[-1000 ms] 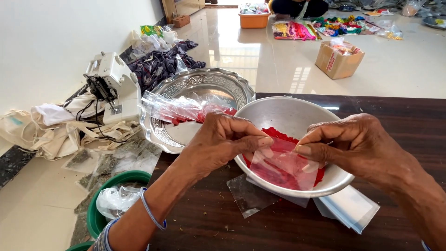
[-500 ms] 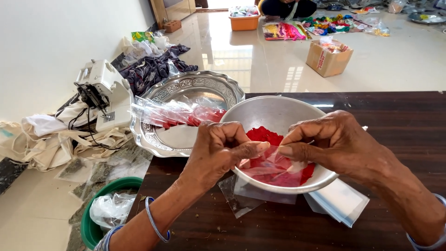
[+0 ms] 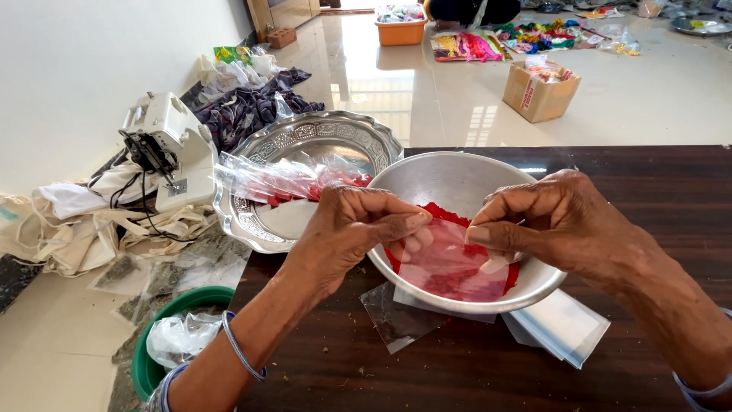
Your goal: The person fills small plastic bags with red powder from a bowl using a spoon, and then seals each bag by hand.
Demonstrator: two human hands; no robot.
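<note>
A small clear plastic pouch (image 3: 450, 263) with red powder in it is pinched at its top edge by both hands, over a steel bowl (image 3: 427, 187) of red powder (image 3: 446, 216). My left hand (image 3: 347, 229) grips the pouch's left corner and my right hand (image 3: 553, 221) grips its right corner. An ornate silver tray (image 3: 320, 137) behind the bowl holds a row of filled clear pouches (image 3: 282, 181). Empty clear pouches (image 3: 560, 328) lie under and beside the bowl on the dark wooden table (image 3: 648, 183).
A white sewing machine (image 3: 168, 149) and heaps of cloth (image 3: 76, 221) lie on the floor at left. A green basin (image 3: 164, 320) with plastic bags stands by the table's corner. A cardboard box (image 3: 540, 91), an orange tub (image 3: 400, 29) and coloured cloth lie farther off.
Both hands have stayed on the pouch over the bowl, with only small shifts of the fingers along its top edge. The view has tilted slightly.
</note>
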